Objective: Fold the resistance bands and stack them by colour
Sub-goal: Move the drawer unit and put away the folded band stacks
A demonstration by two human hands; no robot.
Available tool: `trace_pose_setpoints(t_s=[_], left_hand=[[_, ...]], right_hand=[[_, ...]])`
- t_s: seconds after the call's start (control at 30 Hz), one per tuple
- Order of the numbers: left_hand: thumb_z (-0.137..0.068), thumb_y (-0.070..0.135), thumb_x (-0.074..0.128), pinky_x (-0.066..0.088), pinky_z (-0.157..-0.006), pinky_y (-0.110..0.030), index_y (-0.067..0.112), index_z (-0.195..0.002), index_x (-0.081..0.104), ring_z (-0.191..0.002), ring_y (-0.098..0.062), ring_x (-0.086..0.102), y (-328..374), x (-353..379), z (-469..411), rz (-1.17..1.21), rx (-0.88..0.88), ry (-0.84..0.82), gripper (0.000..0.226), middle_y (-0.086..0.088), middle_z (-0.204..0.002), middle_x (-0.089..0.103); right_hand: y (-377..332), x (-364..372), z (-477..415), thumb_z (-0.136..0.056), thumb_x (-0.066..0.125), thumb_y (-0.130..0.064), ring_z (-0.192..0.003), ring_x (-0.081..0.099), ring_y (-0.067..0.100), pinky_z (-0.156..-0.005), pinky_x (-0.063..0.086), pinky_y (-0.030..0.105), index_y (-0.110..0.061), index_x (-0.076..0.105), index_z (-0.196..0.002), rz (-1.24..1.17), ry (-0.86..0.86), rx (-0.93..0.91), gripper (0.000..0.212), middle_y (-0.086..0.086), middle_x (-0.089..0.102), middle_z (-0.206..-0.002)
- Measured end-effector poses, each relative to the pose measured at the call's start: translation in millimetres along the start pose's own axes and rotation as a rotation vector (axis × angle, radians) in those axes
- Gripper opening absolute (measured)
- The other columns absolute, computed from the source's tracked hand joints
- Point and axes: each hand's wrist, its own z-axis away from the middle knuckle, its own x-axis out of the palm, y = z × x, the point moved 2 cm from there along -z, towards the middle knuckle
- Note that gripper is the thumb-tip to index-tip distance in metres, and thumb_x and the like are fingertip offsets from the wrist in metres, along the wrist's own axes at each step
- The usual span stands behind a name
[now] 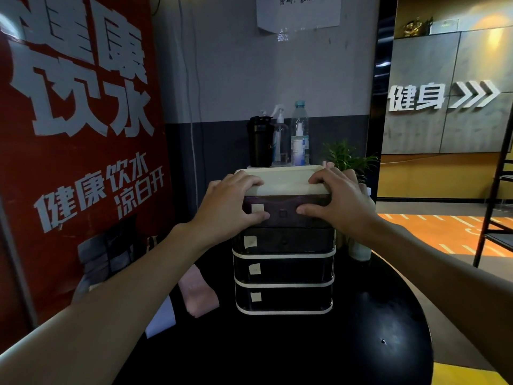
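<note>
Red poster (77, 134) filled the wall left of the dark round tabletop (305, 351). By its left edge lay a folded pink band (198, 294) beside a pale folded piece (161, 318), both outside the drawers, so I judged the sorting unfinished. My left grip (230, 201) and right grip (338, 202) each clamped the drawer unit (283, 270) toward the far edge, fingers over its lid, thumbs on the top drawer (283, 213). I couldn't tell what the dark drawers held.

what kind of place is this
Most likely a gym's lobby or rest corner: the wall sign reads 健身 (fitness) with arrows, a red banner promotes drinking water, and a shaker bottle stands behind the drawer unit.
</note>
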Motion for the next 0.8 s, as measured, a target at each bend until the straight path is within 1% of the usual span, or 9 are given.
trace_pose_setpoints(t_s=[0.1, 0.17, 0.27, 0.4, 0.6, 0.7, 0.77, 0.8], left_hand=[[-0.077, 0.051, 0.074, 0.027, -0.104, -0.033, 0.030, -0.129, 0.052, -0.112, -0.004, 0.043, 0, 4, 0, -0.002, -0.008, 0.025, 0.060, 0.023, -0.116, 0.045], [-0.078, 0.050, 0.074, 0.026, -0.103, -0.031, 0.031, -0.127, 0.052, -0.111, -0.004, 0.043, 1, 6, 0, -0.021, -0.011, 0.046, 0.057, 0.024, -0.113, 0.043], [-0.079, 0.049, 0.072, 0.022, -0.099, -0.028, 0.031, -0.124, 0.052, -0.110, -0.005, 0.042, 4, 9, 0, -0.057, -0.009, 0.084, 0.053, 0.024, -0.109, 0.039], [-0.080, 0.048, 0.071, 0.021, -0.097, -0.027, 0.029, -0.123, 0.052, -0.110, -0.007, 0.042, 6, 14, 1, -0.101, -0.013, 0.120, 0.051, 0.022, -0.107, 0.035], [-0.080, 0.049, 0.070, 0.022, -0.099, -0.029, 0.029, -0.123, 0.051, -0.113, -0.009, 0.041, 6, 18, -1, -0.121, -0.025, 0.138, 0.051, 0.021, -0.109, 0.034], [-0.081, 0.048, 0.070, 0.020, -0.100, -0.029, 0.029, -0.125, 0.050, -0.115, -0.009, 0.041, 7, 18, -1, -0.111, -0.023, 0.136, 0.052, 0.019, -0.112, 0.037], [-0.081, 0.045, 0.072, 0.021, -0.104, -0.030, 0.028, -0.129, 0.050, -0.121, -0.011, 0.040, 6, 17, 3, -0.071, -0.034, 0.124, 0.056, 0.014, -0.122, 0.043], [-0.080, 0.042, 0.074, 0.021, -0.107, -0.030, 0.026, -0.132, 0.048, -0.126, -0.012, 0.038, 5, 18, 7, -0.016, -0.046, 0.137, 0.060, 0.011, -0.129, 0.043]], right_hand=[[1, 3, 0, -0.068, 0.076, -0.056, -0.101, 0.024, 0.003, -0.089, 0.023, 0.033, -0.030, 0.054, -0.110, 0.007, 0.030, -0.017, 0.054, -0.012, 0.051, -0.124], [1, 5, 0, -0.070, 0.074, -0.056, -0.101, 0.023, 0.004, -0.091, 0.023, 0.034, -0.029, 0.053, -0.109, 0.024, 0.041, -0.025, 0.051, -0.011, 0.050, -0.125], [0, 7, 1, -0.074, 0.073, -0.055, -0.103, 0.024, 0.006, -0.094, 0.026, 0.038, -0.031, 0.049, -0.105, 0.064, 0.052, -0.035, 0.046, -0.009, 0.049, -0.127], [1, 12, 2, -0.077, 0.071, -0.054, -0.112, 0.030, 0.016, -0.097, 0.027, 0.042, -0.029, 0.048, -0.105, 0.106, 0.076, -0.052, 0.044, -0.008, 0.048, -0.124], [2, 13, 2, -0.078, 0.070, -0.053, -0.113, 0.029, 0.016, -0.095, 0.025, 0.040, -0.029, 0.047, -0.107, 0.106, 0.092, -0.049, 0.044, -0.008, 0.046, -0.127], [0, 13, 3, -0.077, 0.071, -0.053, -0.113, 0.030, 0.016, -0.097, 0.029, 0.043, -0.028, 0.047, -0.109, 0.093, 0.077, -0.042, 0.047, -0.007, 0.045, -0.127], [-1, 13, 6, -0.074, 0.074, -0.052, -0.117, 0.030, 0.018, -0.100, 0.029, 0.044, -0.027, 0.047, -0.115, 0.084, 0.052, -0.021, 0.055, -0.005, 0.044, -0.131], [-1, 12, 9, -0.072, 0.076, -0.051, -0.122, 0.030, 0.020, -0.103, 0.028, 0.044, -0.026, 0.047, -0.121, 0.070, 0.060, -0.011, 0.063, -0.003, 0.041, -0.134]])
